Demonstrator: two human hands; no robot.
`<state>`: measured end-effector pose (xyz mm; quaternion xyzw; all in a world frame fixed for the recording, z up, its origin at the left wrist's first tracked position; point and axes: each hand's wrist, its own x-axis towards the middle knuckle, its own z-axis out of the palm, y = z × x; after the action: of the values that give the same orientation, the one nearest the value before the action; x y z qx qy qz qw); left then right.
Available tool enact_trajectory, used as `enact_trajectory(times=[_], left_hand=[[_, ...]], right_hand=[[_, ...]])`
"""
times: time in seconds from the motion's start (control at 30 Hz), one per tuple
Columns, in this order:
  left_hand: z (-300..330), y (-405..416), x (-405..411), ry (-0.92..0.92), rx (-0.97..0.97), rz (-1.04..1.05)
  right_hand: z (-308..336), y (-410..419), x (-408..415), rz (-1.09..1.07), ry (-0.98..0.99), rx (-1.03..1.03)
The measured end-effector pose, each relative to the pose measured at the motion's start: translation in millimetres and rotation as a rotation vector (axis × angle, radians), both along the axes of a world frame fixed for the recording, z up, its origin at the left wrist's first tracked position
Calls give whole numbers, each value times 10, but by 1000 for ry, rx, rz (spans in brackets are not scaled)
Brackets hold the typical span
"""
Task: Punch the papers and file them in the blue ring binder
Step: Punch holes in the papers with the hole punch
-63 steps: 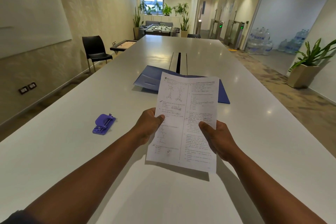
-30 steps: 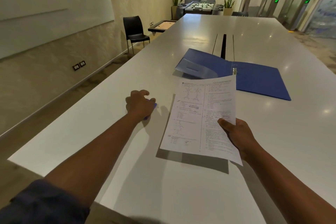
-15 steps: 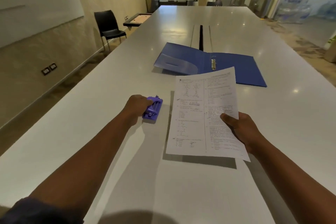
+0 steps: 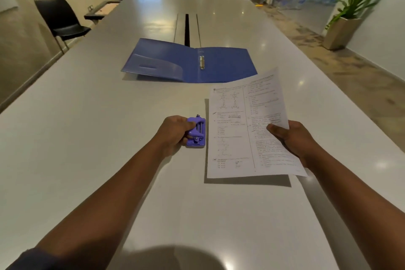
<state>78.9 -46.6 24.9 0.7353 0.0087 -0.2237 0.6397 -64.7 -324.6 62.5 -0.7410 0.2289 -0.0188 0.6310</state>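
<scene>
The blue ring binder lies open on the white table, its metal rings at the spine. My left hand grips a small purple hole punch that rests on the table, just left of the papers. My right hand holds the printed papers by their right edge, a little above the table, with their shadow beneath. The top right corner of the papers overlaps the binder's near right corner in view.
A black chair stands by the left wall. A cable slot runs down the table's middle beyond the binder. A potted plant stands on the floor at right. A football table and more plants are at the far end.
My left hand let go of the papers, reached left to the purple punch, took hold of it and slid it right, beside the papers. My right hand kept holding the papers.
</scene>
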Motion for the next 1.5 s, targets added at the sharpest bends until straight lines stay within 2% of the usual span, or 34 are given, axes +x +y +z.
enact_trajectory(times=[0.37,0.63,0.9,1.3,1.5], left_hand=[[-226,-119,-187,-250,140,57],[-304,-96,-208,-352,103,81],[-314,-96,-219,-376,72,86],[-351,-56,-176,-262,-80,64],[-363,-48,-166,-249,-83,57]], right_hand=[[-148,-65,-8,37,45,-30],[-146,-46,73,51,68,-24],[-167,-63,112,87,86,-45],[-230,12,234,119,72,-87],[-240,-20,204,103,54,-53]])
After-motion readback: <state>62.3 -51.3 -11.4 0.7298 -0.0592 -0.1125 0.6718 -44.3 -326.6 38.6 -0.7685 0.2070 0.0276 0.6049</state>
